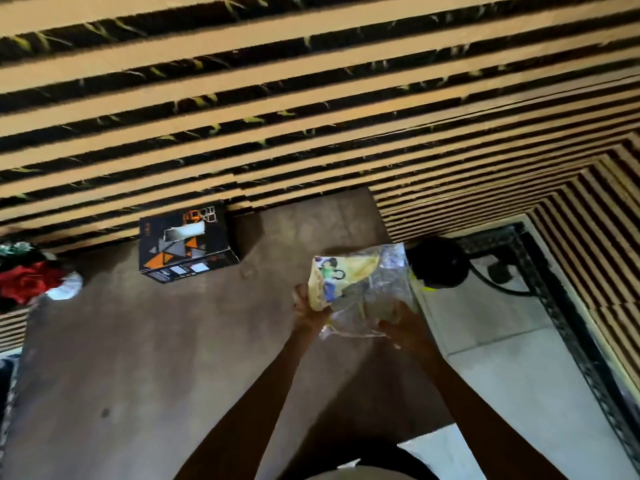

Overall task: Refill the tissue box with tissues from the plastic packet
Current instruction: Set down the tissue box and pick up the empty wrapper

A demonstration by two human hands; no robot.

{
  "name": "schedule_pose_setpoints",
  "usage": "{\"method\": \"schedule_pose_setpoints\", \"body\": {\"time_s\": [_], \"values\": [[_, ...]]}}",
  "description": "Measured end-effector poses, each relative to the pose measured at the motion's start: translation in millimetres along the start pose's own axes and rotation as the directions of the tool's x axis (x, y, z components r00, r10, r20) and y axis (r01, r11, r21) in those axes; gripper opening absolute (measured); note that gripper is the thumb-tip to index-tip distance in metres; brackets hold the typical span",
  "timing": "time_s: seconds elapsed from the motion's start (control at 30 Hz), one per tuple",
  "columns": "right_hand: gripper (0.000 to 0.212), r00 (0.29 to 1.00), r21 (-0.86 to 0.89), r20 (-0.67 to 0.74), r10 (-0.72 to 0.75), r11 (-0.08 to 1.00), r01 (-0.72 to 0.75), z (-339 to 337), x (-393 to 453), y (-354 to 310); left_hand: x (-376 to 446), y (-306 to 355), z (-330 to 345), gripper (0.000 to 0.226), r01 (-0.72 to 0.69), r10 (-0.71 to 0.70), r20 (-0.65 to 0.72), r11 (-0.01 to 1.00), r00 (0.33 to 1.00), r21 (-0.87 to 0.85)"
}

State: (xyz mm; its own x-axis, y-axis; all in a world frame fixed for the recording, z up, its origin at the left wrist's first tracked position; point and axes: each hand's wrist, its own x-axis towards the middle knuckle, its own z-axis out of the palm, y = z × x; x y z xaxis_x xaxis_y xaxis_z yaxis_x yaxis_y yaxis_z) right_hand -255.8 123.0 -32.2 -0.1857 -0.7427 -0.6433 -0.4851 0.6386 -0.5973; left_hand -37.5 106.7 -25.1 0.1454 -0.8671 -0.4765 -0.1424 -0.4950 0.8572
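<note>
Far left edge: a heap of red, green and white cloth (33,277) lies at the end of the brown worktop (156,358), partly cut off by the frame.

Left of centre, at the back of the worktop: the tissue box (183,245), dark with orange and grey triangles. It sits flat against the slatted wall (311,98), top opening facing up, a pale strip showing in the slot. It is well apart from both hands.

Centre right: the person's left hand (306,308) holds the left edge of the plastic packet (360,289); its fingers (299,296) are curled onto the yellow printed panel, pinching it. The packet is held up just above the worktop's right edge, crumpled, mostly clear film with a cartoon figure printed on the yellow part. Cannot tell from this view whether any tissues are inside; the film looks slack.

Right of that: the right hand (401,327) grips the packet's lower right part, fingers closed into the clear film. Both forearms are bare and reach up from the bottom of the frame.

Beyond the packet, off the worktop: a round black object (438,261) with a dark cable trailing right, on the pale tiled floor (512,375).

Picture is motion-blurred; fine print unreadable.
</note>
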Motion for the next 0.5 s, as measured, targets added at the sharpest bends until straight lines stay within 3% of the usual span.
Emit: {"method": "schedule_pose_setpoints", "body": {"time_s": [0.07, 0.1, 0.13, 0.23, 0.3, 0.37, 0.43, 0.5], "values": [[0.064, 0.997, 0.042, 0.078, -0.009, 0.999, 0.005, -17.9, 1.1, 6.1, -11.5, 4.6, 19.4, 0.055, -0.097, 0.098, 0.018, 0.993, 0.995, -0.065], [0.073, 0.994, 0.068, 0.105, -0.001, 0.998, -0.006, -24.4, -0.3, 3.3, -17.4, 9.7, 24.3, 0.049, -0.131, 0.13, 0.021, 0.991, 0.991, 0.023], [0.079, 0.988, 0.134, 0.153, 0.013, 0.99, -0.034, -34.5, -3.4, -0.2, -18.3, 11.6, 33.6, 0.043, -0.14, 0.138, 0.038, 0.99, 0.99, 0.035], [0.067, 0.969, 0.315, 0.243, 0.051, 0.94, -0.128, -63.4, -3.3, -10.5, -29.9, 17.7, 53.9, 0.01, -0.151, 0.141, 0.134, 0.986, 0.981, 0.064], [0.062, 0.946, 0.409, 0.311, 0.092, 0.886, -0.221, -79.1, -1.9, -15.4, -48.4, 32.9, 68.5, 0.026, -0.105, 0.065, 0.225, 0.98, 0.972, 0.171], [0.076, 0.932, 0.455, 0.349, 0.094, 0.853, -0.256, -90.2, -3.5, -17.7, -65.6, 40.6, 79.8, 0.025, -0.205, 0.116, 0.26, 0.915, 0.959, 0.348], [0.081, 0.933, 0.526, 0.359, 0.012, 0.824, -0.213, -100.0, -9.3, -19.3, -71.3, 45.5, 90.6, 0.013, -0.339, 0.22, 0.315, 0.853, 0.923, 0.397], [0.062, 0.958, 0.554, 0.278, -0.075, 0.827, -0.097, -109.9, -20.2, -19.3, -78.8, 54.3, 98.8, 0.027, -0.361, 0.243, 0.299, 0.816, 0.923, 0.451]]}}
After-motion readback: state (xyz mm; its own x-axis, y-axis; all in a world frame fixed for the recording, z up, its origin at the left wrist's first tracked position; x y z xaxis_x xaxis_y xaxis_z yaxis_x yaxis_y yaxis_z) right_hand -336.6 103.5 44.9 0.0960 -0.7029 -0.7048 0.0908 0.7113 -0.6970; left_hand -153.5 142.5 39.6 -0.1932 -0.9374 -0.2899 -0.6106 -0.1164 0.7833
